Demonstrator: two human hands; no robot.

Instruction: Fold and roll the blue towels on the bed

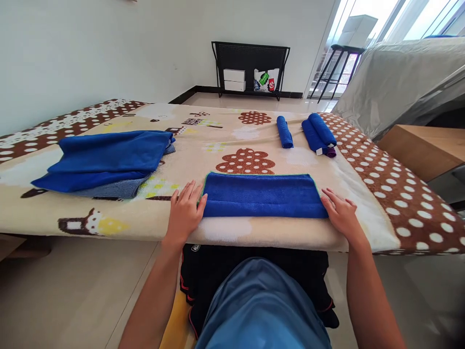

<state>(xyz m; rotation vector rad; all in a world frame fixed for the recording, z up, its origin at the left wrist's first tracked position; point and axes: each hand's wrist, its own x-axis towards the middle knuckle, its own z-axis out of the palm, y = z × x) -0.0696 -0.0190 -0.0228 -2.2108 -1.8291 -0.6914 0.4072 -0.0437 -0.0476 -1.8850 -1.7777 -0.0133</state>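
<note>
Nearest me, my left hand [186, 212] and right hand [340, 213] lie open and flat, fingers loosely spread. Each one presses an end of a blue towel [263, 196], folded into a long strip at the near edge of the blanket-covered tabletop [225, 231]. I judge it folded but not rolled. Farther left sits a pile of loose blue towels [109, 160]. At the far right, three rolled towels [314, 135] look finished.
</note>
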